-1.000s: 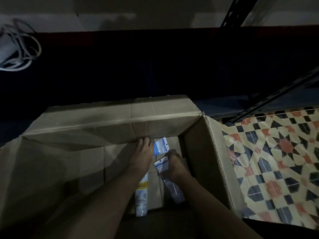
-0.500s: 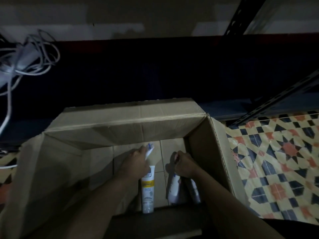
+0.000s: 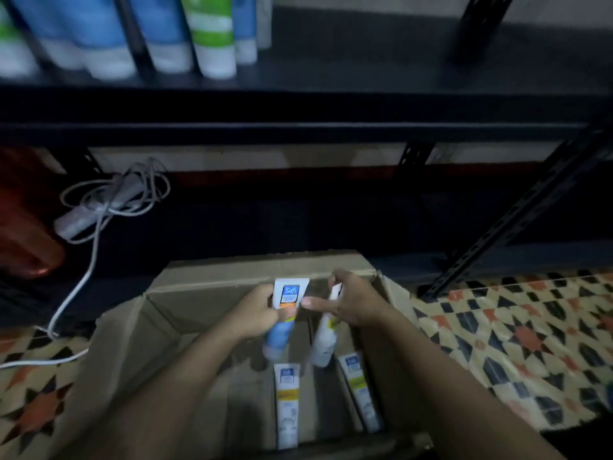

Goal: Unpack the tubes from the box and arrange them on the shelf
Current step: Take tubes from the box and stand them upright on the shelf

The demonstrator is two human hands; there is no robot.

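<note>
**Two tubes held over the open box**

Nearest, on the flat brown floor of the cardboard box [image 3: 159,327], two lying tubes [image 3: 287,403] rest side by side, slim and white with yellow bands; their lower ends are cut off by the near flap. Above them the left hand [image 3: 257,315] curls its fingers round a blue tube [image 3: 288,295], flat crimped end up, with a white, blue and orange label; its cap end blurs. The right hand [image 3: 355,303] wraps a white tube [image 3: 323,343], index finger stretched towards the blue one; most of that tube's top is hidden by the palm. Beside the box lies a patterned tiled floor [image 3: 514,333], glossy and geometric. A pale coiled cable [image 3: 96,210] lies further left. Farthest, the dark metal shelf [image 3: 331,78] carries standing tubes [image 3: 212,38], blue, green and white, smeared and cropped at the top.
</note>
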